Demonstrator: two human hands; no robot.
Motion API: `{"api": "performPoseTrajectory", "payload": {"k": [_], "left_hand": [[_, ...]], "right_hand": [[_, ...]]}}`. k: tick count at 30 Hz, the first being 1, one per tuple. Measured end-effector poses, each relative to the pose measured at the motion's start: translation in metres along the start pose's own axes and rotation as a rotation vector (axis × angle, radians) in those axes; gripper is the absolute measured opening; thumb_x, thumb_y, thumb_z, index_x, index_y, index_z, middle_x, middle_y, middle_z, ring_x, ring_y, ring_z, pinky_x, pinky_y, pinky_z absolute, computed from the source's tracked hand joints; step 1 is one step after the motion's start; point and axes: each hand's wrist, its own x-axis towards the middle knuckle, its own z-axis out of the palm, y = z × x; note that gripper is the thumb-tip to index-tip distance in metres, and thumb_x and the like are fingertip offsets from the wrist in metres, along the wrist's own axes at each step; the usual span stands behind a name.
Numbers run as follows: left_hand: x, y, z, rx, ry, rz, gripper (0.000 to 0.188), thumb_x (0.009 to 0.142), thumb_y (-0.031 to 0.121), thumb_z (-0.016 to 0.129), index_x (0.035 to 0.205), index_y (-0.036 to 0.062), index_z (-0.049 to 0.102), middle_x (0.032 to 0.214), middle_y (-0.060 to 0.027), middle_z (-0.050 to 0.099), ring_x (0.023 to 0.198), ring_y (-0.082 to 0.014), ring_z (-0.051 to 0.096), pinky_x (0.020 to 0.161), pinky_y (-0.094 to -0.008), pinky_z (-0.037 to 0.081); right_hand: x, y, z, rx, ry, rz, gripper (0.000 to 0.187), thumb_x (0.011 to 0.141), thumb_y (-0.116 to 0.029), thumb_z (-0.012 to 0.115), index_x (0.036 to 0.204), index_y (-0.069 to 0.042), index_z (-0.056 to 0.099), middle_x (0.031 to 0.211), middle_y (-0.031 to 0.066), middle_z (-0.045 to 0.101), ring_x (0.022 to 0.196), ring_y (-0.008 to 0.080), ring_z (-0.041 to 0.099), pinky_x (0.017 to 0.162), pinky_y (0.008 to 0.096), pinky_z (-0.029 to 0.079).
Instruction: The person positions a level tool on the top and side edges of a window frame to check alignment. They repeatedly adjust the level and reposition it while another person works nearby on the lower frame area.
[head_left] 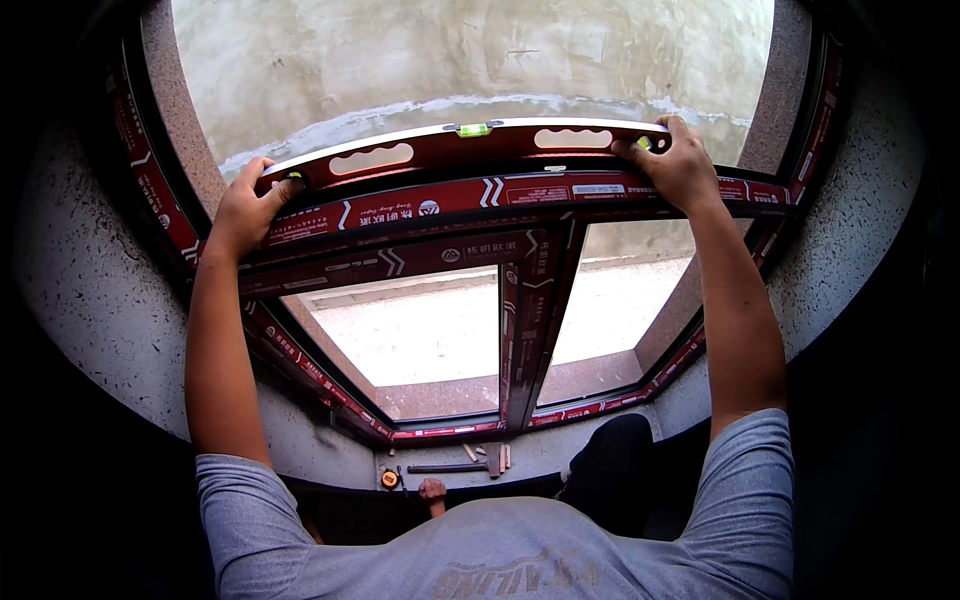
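Note:
A long red spirit level (470, 152) with a pale top edge lies along the horizontal crossbar (400, 215) of a window frame wrapped in red printed film. My left hand (243, 212) is closed round its left end, thumb near the end opening. At the other end, my right hand (682, 165) grips it with the fingers over the top and the thumb on the face. A green vial (473, 130) shows at the middle of the top edge. The right end sits slightly higher in the picture than the left.
Below the window, on the sill (540, 455), lie a hammer (494, 460), small wooden pieces (470, 453) and an orange-black tape measure (390, 479). Another person's hand (432, 491) rests near the sill edge. A dark-clothed leg (610, 460) is at the right. Speckled walls flank the frame.

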Motion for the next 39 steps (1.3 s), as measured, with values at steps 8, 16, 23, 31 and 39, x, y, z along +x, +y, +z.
{"api": "performPoseTrajectory", "payload": {"k": [8,16,23,31,39], "left_hand": [[0.0,0.0,0.0,-0.002,0.003,0.012,0.045,0.099,0.04,0.076,0.117,0.0015,0.061,0.1,-0.0119,0.074,0.09,-0.0174,0.067,0.083,-0.0337,0.055],[-0.002,0.006,0.0,0.016,0.009,0.008,0.048,0.099,0.043,0.076,0.118,0.002,0.062,0.101,-0.0118,0.074,0.09,-0.0178,0.067,0.082,-0.0338,0.055],[-0.003,0.008,-0.001,0.034,-0.005,-0.015,0.047,0.101,0.042,0.074,0.119,0.0008,0.061,0.1,-0.0072,0.071,0.09,-0.0125,0.062,0.082,-0.0299,0.053],[-0.001,0.003,0.0,0.035,0.0,0.006,0.046,0.101,0.041,0.075,0.119,0.0007,0.061,0.1,-0.0064,0.071,0.09,-0.0118,0.062,0.081,-0.0291,0.053],[-0.001,0.001,-0.001,0.026,-0.001,0.011,0.047,0.099,0.042,0.076,0.12,0.0023,0.061,0.102,-0.0125,0.074,0.092,-0.0183,0.067,0.084,-0.0344,0.055]], "right_hand": [[0.001,0.002,0.001,0.0,0.019,-0.004,0.113,0.072,-0.091,0.071,0.141,-0.004,0.058,0.128,0.0219,0.063,0.116,0.034,0.071,0.096,0.0435,0.058],[0.0,0.0,-0.001,-0.011,-0.014,0.006,0.114,0.072,-0.091,0.07,0.144,-0.003,0.056,0.129,0.0217,0.063,0.114,0.0329,0.072,0.094,0.0423,0.059],[-0.001,-0.001,-0.001,-0.017,-0.004,0.001,0.112,0.074,-0.09,0.07,0.145,-0.004,0.055,0.129,0.0229,0.062,0.115,0.0334,0.072,0.094,0.0429,0.059],[0.001,0.002,0.0,-0.03,0.009,-0.001,0.109,0.076,-0.087,0.071,0.146,-0.005,0.055,0.13,0.025,0.062,0.116,0.0367,0.071,0.096,0.045,0.059],[-0.002,-0.003,-0.002,0.0,-0.017,0.014,0.112,0.073,-0.09,0.071,0.144,-0.004,0.055,0.128,0.0213,0.063,0.114,0.0326,0.072,0.094,0.0426,0.059]]}}
